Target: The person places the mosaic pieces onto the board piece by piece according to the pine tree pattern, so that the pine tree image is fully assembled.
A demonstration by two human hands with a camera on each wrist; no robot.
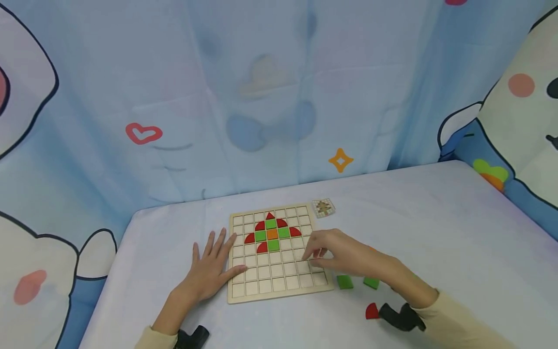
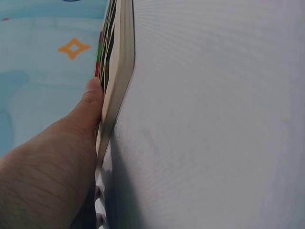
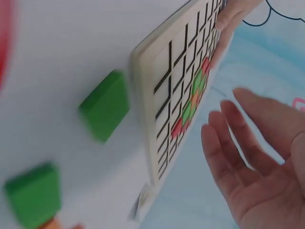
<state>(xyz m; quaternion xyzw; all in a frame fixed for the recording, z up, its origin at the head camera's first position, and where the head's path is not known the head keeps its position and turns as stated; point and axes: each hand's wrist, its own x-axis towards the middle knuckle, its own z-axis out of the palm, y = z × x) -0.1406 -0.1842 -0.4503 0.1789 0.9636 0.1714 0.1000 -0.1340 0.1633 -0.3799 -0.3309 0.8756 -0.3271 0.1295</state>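
A wooden grid board (image 1: 283, 285) lies on the table, with a pattern of flat pieces set in its upper part. A red triangle (image 1: 270, 215) tops the pattern, above several red quarter-round pieces (image 1: 295, 232), green squares (image 1: 273, 245) and one orange square (image 1: 272, 234). My left hand (image 1: 208, 271) rests at the board's left edge with fingers spread, its thumb (image 2: 91, 95) over the rim. Over the board's right side hovers my right hand (image 1: 333, 252), fingers loosely bent. In the right wrist view nothing shows between its thumb and fingers (image 3: 243, 138).
Loose beside the board's lower right lie two green squares (image 1: 344, 281) (image 1: 371, 282) and a red quarter-round piece (image 1: 372, 311). An orange piece (image 1: 371, 247) shows partly behind the right forearm. A small pattern card (image 1: 323, 208) sits by the upper right corner. Behind hangs a blue curtain (image 1: 279, 160).
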